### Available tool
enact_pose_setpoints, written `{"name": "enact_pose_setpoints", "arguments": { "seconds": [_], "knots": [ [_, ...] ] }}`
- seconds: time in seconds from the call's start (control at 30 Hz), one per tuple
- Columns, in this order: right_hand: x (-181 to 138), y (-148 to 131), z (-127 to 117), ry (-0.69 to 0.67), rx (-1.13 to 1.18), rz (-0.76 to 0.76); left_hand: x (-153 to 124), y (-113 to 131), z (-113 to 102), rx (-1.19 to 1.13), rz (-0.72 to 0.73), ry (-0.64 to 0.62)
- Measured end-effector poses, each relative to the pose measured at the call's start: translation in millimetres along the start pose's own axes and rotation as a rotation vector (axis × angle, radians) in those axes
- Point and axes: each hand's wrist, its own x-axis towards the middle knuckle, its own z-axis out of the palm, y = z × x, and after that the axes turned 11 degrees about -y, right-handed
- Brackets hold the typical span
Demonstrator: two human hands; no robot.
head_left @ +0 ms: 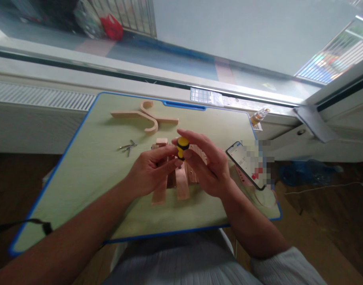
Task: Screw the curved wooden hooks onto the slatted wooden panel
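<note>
Two hands meet over the middle of the green counter [80,174], both closed on a small yellow-and-black screwdriver handle [183,147]. The right hand [208,166] wraps its fingers over the top and far side of the handle, and the left hand [151,170] pinches it from the near side with fingertips against its lower part. The tool's tip is hidden behind the fingers, so where it ends cannot be told. Directly beneath the handle lies a cluster of pale wooden pieces [175,182], a couple of them slats running toward the person. Beyond the handle, toward the window, rests a curved wooden bracket [146,116]. To the left of the handle a few metal screws [128,147] lie loose on the counter. To the right of the handle a phone [247,164] lies propped, its screen lit.
</note>
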Motion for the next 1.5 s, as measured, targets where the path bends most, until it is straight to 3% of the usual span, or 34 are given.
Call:
{"name": "enact_pose_setpoints", "arguments": {
  "seconds": [0.23,0.47,0.7,0.8,1.0,1.07,1.27,1.5],
  "knots": [
    [1.9,3.1,0.2,0.073,-0.011,-0.025,-2.1,-0.4,-1.3,0.062,-0.031,-0.040],
    [3.2,14.2,10.9,0.242,0.028,-0.047,-4.1,-13.4,-2.0,-0.032,-0.005,-0.044],
    [5.6,15.9,18.2,0.264,0.007,-0.036,-2.2,-21.1,-0.7,-0.031,0.027,0.037],
    [6.2,12.1,15.9,0.243,0.038,-0.060,-0.5,-15.8,1.7,-0.061,0.023,0.034],
    [2.6,-0.6,-7.0,0.000,0.073,-0.049,1.0,-5.4,4.2,-0.059,0.017,-0.027],
    [1.8,-1.2,-12.2,-0.023,0.055,-0.035,1.2,-4.2,3.8,-0.042,0.009,-0.035],
    [5.5,14.2,-8.6,0.137,-0.091,-0.003,1.0,-4.1,1.5,0.046,-0.019,-0.068],
    [12.5,34.7,2.1,0.272,-0.103,-0.005,0.8,-9.7,3.4,0.063,-0.044,0.017]
  ]
}}
